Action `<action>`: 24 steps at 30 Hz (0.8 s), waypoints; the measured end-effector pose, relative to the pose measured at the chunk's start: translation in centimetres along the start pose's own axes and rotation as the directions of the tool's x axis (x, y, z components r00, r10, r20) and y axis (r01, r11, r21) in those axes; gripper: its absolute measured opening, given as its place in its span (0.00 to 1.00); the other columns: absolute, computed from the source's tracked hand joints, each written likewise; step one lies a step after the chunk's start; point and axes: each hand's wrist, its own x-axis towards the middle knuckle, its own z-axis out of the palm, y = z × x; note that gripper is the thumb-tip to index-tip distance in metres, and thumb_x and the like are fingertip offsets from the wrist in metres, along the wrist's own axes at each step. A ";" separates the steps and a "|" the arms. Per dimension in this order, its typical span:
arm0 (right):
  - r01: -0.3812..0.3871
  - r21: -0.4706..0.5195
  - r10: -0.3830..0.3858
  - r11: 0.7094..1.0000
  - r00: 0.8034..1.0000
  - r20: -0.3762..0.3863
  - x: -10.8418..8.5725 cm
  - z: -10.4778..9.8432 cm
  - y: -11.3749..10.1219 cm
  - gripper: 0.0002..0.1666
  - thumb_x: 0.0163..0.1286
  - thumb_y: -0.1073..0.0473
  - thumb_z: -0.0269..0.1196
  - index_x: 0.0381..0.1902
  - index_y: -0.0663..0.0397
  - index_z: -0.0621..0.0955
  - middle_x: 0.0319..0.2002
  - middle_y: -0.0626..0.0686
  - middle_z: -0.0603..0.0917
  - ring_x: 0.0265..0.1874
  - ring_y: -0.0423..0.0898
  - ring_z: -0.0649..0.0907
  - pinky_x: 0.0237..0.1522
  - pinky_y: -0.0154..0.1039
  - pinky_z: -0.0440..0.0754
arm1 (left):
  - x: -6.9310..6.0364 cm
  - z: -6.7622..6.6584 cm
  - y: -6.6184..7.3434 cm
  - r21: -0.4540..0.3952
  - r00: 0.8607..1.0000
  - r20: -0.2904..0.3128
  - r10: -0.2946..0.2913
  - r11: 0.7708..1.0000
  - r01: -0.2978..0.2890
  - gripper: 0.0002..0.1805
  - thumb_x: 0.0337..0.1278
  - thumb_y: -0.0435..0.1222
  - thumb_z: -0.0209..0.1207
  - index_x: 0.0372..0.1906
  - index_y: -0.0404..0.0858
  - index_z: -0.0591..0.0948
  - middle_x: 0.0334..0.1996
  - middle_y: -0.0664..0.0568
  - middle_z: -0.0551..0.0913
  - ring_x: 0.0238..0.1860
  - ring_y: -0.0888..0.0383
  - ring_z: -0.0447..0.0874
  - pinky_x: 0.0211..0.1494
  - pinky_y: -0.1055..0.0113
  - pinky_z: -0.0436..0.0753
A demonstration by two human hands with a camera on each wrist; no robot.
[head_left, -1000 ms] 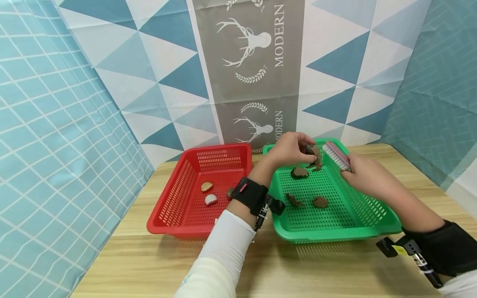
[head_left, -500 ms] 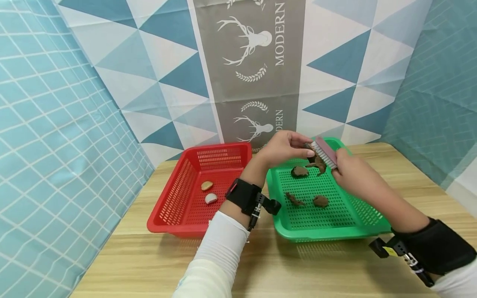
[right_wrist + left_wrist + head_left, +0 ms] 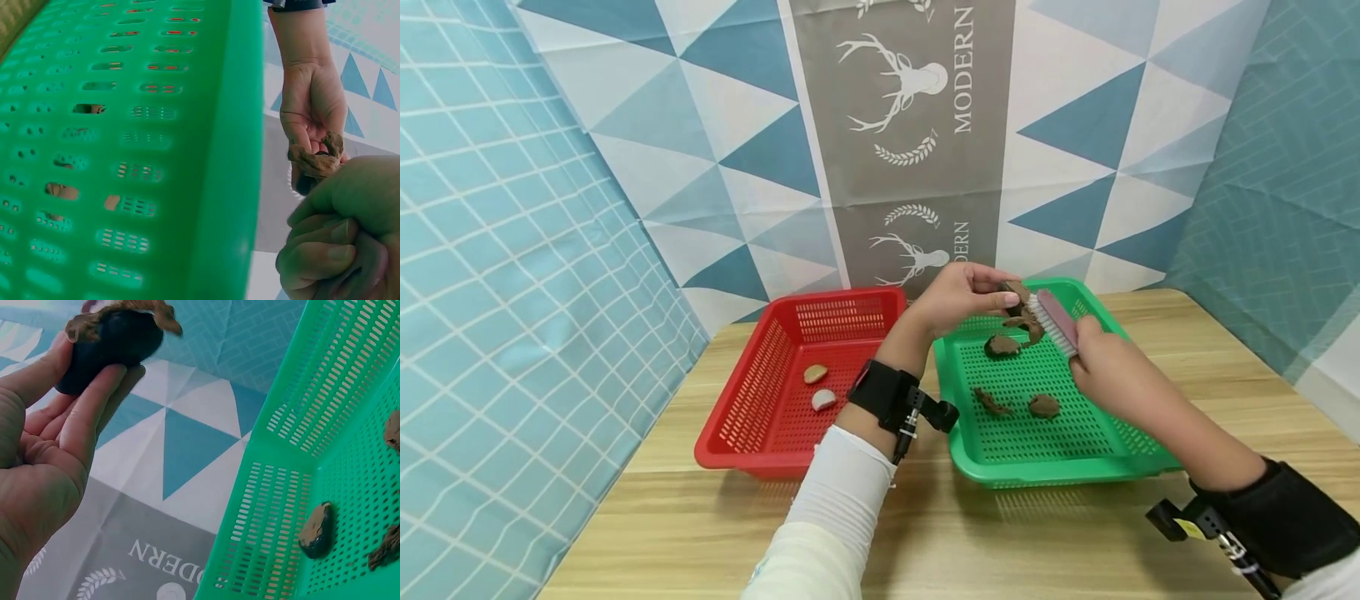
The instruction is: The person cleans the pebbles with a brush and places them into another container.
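My left hand (image 3: 957,293) pinches a smooth dark stone (image 3: 115,350) above the far side of the green basket (image 3: 1075,473). Brown mud (image 3: 134,307) clings to the stone's top and hangs over its edge. In my right hand (image 3: 1116,367) is a scrubbing brush (image 3: 1057,317) with a pink back and white bristles. Its bristles meet the muddy side of the stone in the head view. Inside the green basket lie a mud-topped dark stone (image 3: 1002,346), a round brown lump (image 3: 1043,406) and a ragged brown clump (image 3: 991,402).
Left of the green basket stands a red basket (image 3: 752,461) holding a tan stone (image 3: 815,373) and a whitish stone (image 3: 823,400). My left forearm crosses over its right side. Both baskets sit on a wooden table (image 3: 985,550), with patterned cloth (image 3: 745,108) behind.
The brush has moved left from a spot apart from the stone until its bristles meet the mud. My left hand has shifted slightly left, still holding the stone.
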 end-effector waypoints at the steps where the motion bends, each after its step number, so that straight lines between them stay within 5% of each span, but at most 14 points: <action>1: -0.006 0.004 0.006 1.000 1.000 -0.003 0.1 -0.1 0.0 0.15 0.71 0.70 0.49 0.47 0.81 0.62 0.24 0.63 0.74 0.14 0.47 0.71 0.15 0.39 0.68 | 0.0 0.2 0.0 0.003 1.000 0.020 -0.004 1.000 0.004 0.19 0.61 0.26 0.61 0.57 0.26 0.78 0.44 0.37 0.85 0.42 0.52 0.87 0.50 0.60 0.83; 12: -0.027 0.003 0.027 1.000 1.000 0.014 1.4 -1.1 -0.4 0.14 0.68 0.73 0.48 0.48 0.81 0.64 0.28 0.65 0.74 0.18 0.49 0.72 0.18 0.40 0.70 | 0.3 1.6 0.1 0.098 0.990 0.123 -0.072 0.993 0.060 0.14 0.61 0.28 0.63 0.50 0.27 0.81 0.38 0.42 0.86 0.39 0.53 0.86 0.47 0.65 0.83; 19: 0.001 0.000 -0.001 1.000 1.000 0.009 1.1 -0.8 -0.5 0.15 0.68 0.73 0.48 0.49 0.82 0.63 0.26 0.64 0.74 0.16 0.48 0.71 0.16 0.39 0.69 | 0.0 0.8 0.2 0.065 0.997 0.030 -0.070 0.996 0.068 0.19 0.60 0.27 0.63 0.56 0.28 0.79 0.43 0.40 0.85 0.40 0.53 0.87 0.47 0.65 0.84; 24: 0.014 -0.032 -0.014 0.999 1.000 -0.021 0.8 -0.6 -0.5 0.13 0.68 0.73 0.48 0.47 0.81 0.63 0.24 0.64 0.74 0.14 0.47 0.71 0.15 0.38 0.68 | 0.3 0.3 0.0 -0.007 0.999 0.045 -0.026 1.000 0.027 0.20 0.61 0.26 0.61 0.58 0.26 0.78 0.48 0.36 0.84 0.43 0.52 0.86 0.52 0.60 0.82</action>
